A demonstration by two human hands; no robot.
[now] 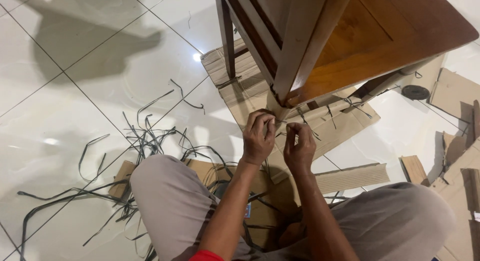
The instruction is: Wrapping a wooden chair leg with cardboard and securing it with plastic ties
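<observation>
Fingertips of our left hand point(258, 137) pinch shut on a thin dark strip point(284, 123) just below the corner of the wooden chair point(345, 36); the thumb and forefinger press together around it. Our right hand point(299, 147), just beside at three o'clock, curls closed too, its fingers gripping the same strip, which runs between the two hands. Both hands are near each other but we cannot tell whether they touch. The strip sits at the centre of the view, at the foot of the nearest chair leg point(300, 46), which rises toward twelve o'clock.

Under the chair lies a flattened sheet of cardboard point(250, 91), with a few more dark strips draped over it toward three o'clock. A ridged cardboard piece point(350, 177) lies at four o'clock from our hands. More cardboard scraps point(457, 156) rest at the far three o'clock edge, and a small round dark disc point(415, 92) lies at two o'clock on the floor.

At nine o'clock, a loose tangle of cut dark strips point(135, 146) sprawls across the glossy white tiled floor point(75, 101). Our knees in beige trousers point(170, 196) frame the hands at seven and five o'clock.
</observation>
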